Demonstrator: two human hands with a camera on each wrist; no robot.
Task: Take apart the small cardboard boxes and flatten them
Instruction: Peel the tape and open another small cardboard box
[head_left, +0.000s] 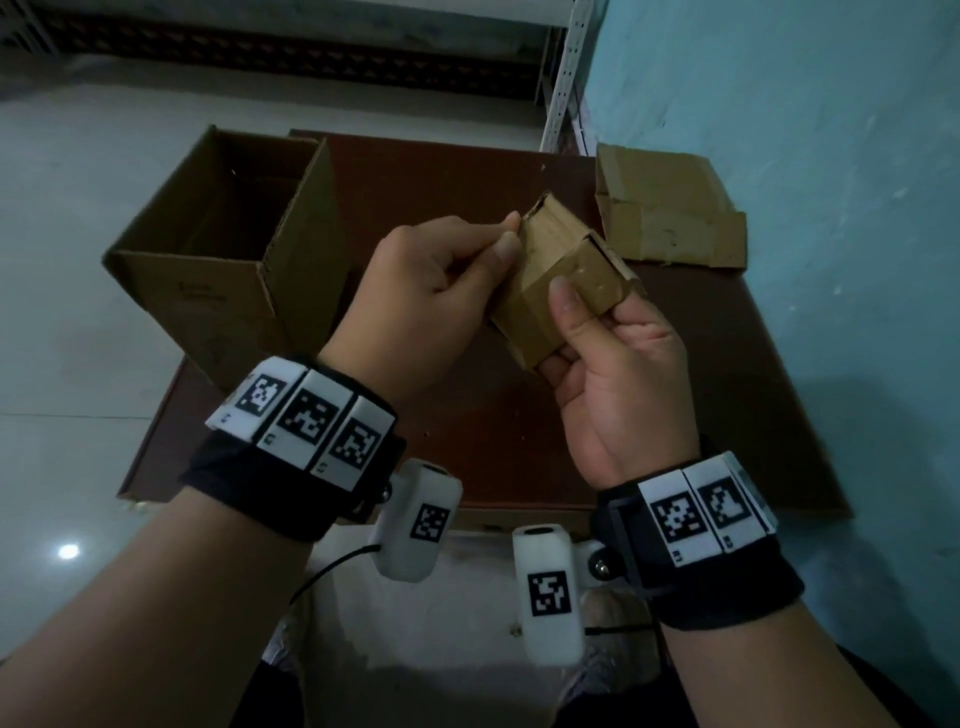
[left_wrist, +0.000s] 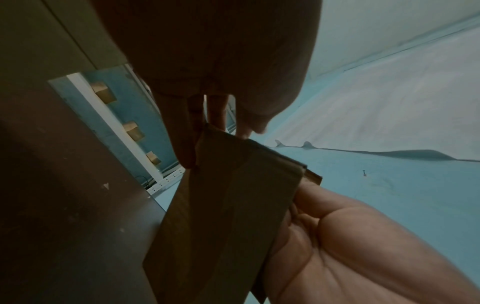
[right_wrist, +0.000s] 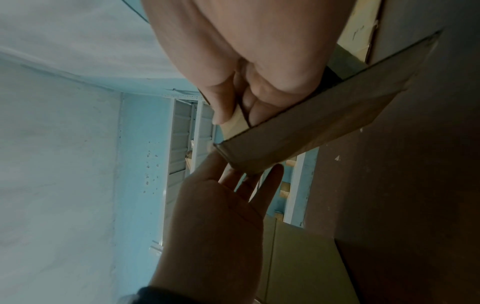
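Both hands hold a small brown cardboard box (head_left: 550, 280) in the air above the dark brown table (head_left: 467, 415). My left hand (head_left: 447, 291) pinches its upper left edge between thumb and fingers. My right hand (head_left: 608, 353) grips its lower right end, thumb on top and fingers underneath. The left wrist view shows the small box (left_wrist: 228, 205) from below, with the right hand's palm (left_wrist: 350, 246) beside it. The right wrist view shows the small box (right_wrist: 311, 123) between the right hand's fingers (right_wrist: 221, 107), with the left hand (right_wrist: 215, 216) touching its far end.
A large open cardboard box (head_left: 223, 239) stands at the table's left rear, reaching past the edge. A flattened piece of cardboard (head_left: 670, 213) lies at the right rear near the blue wall (head_left: 831, 156). Pale tiled floor lies to the left.
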